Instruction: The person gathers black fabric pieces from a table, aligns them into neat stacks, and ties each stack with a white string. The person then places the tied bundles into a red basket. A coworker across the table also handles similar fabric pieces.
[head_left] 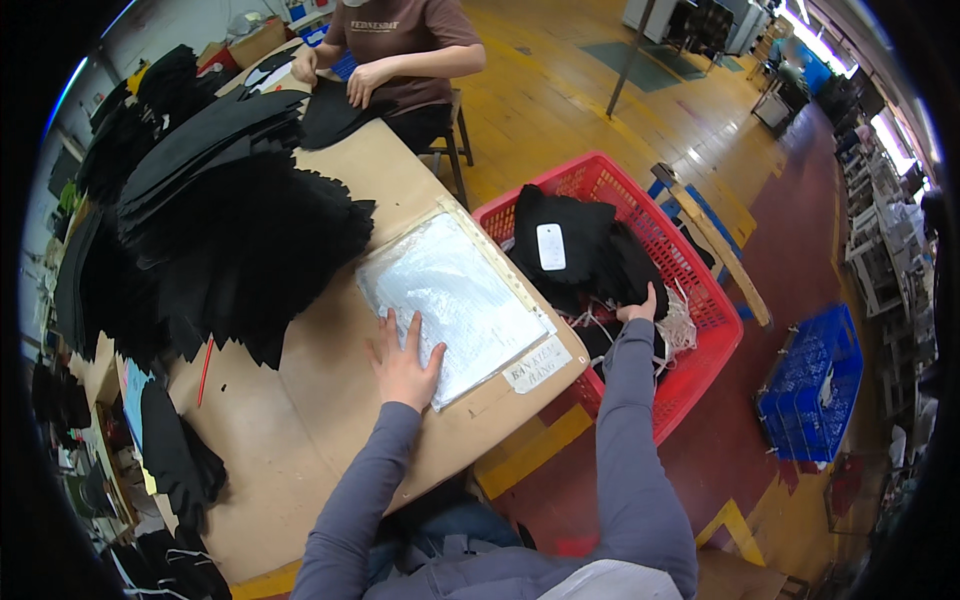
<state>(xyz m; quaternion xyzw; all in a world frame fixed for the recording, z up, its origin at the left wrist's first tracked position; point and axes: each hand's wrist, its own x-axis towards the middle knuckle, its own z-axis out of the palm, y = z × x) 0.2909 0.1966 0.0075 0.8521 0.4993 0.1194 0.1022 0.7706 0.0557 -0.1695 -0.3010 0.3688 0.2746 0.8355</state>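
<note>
My left hand [405,365] lies flat with its fingers spread on a clear plastic sleeve [455,295] that covers papers on the table. At the right, my right hand [638,306] reaches into a red plastic basket [712,375]. Its fingers close on the near edge of a bundle of black fabric pieces [600,255], and some of them are hidden by the cloth. A white tag [550,247] rests on that bundle. White strings [680,325] lie beside my right hand inside the basket.
Tall stacks of black fabric pieces [230,220] cover the table's left side, near a red pen [205,372] and a glove-shaped black piece [180,450]. Across the table [270,450], a seated person [410,60] handles black cloth. A blue crate [815,385] stands on the floor at right.
</note>
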